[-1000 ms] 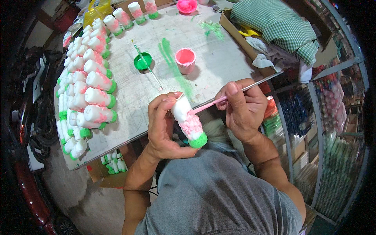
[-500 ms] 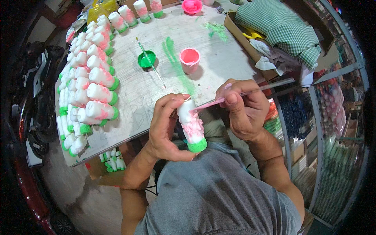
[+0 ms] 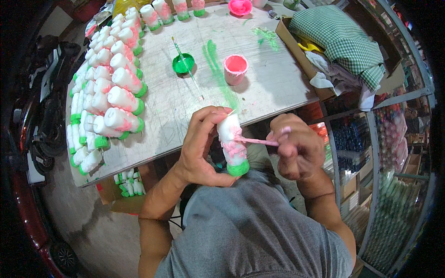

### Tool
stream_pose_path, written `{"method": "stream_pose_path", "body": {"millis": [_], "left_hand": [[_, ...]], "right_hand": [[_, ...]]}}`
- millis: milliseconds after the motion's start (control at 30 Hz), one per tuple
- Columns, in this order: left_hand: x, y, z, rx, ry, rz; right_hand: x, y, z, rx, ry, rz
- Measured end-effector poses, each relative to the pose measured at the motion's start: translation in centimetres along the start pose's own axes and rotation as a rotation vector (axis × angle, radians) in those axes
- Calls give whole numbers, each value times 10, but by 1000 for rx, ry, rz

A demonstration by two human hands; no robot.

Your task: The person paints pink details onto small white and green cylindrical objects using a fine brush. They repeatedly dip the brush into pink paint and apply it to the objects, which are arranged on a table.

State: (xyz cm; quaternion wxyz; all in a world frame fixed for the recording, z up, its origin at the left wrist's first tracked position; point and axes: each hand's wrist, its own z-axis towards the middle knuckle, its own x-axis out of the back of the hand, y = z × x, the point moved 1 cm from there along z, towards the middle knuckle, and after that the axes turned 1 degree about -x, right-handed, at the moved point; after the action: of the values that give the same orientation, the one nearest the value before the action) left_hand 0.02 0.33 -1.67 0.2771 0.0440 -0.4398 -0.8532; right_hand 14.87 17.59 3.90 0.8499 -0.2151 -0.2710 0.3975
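Note:
My left hand [image 3: 202,147] pinches a candle [image 3: 228,128] between thumb and fingers, thumb at its green foot and fingers at its wick end. The candle is white, with raised decoration painted pink round its middle. My right hand [image 3: 299,149], slightly blurred, grips a pink-smeared paintbrush [image 3: 258,141]. Its tip touches the candle's side, just above the pink relief. On the table beyond stands a small cup of pink paint [image 3: 236,69]. Left of it, a second paintbrush [image 3: 192,74] lies across a green paint dish [image 3: 178,66].
Rows of painted candles [image 3: 121,95] crowd the table's [image 3: 162,125] left side. Below its edge, a carton [image 3: 109,194] holds more candles. A cardboard box [image 3: 296,60] with checked cloth [image 3: 336,39] sits at right, beside a shelf rack [image 3: 374,139]. A pink bowl [image 3: 240,6] stands far back.
My right hand has swung the brush so its tip now points left at the candle from lower down. The candle stands slightly more upright. The whole view has shifted a little.

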Motion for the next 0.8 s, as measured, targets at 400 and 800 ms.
{"method": "stream_pose_path", "body": {"millis": [400, 800], "left_hand": [[0, 7, 0, 34, 3, 184], [-7, 15, 2, -52, 97, 494]], "right_hand": [[-17, 14, -12, -188, 296, 43], [-16, -11, -6, 31, -8, -265]]}}
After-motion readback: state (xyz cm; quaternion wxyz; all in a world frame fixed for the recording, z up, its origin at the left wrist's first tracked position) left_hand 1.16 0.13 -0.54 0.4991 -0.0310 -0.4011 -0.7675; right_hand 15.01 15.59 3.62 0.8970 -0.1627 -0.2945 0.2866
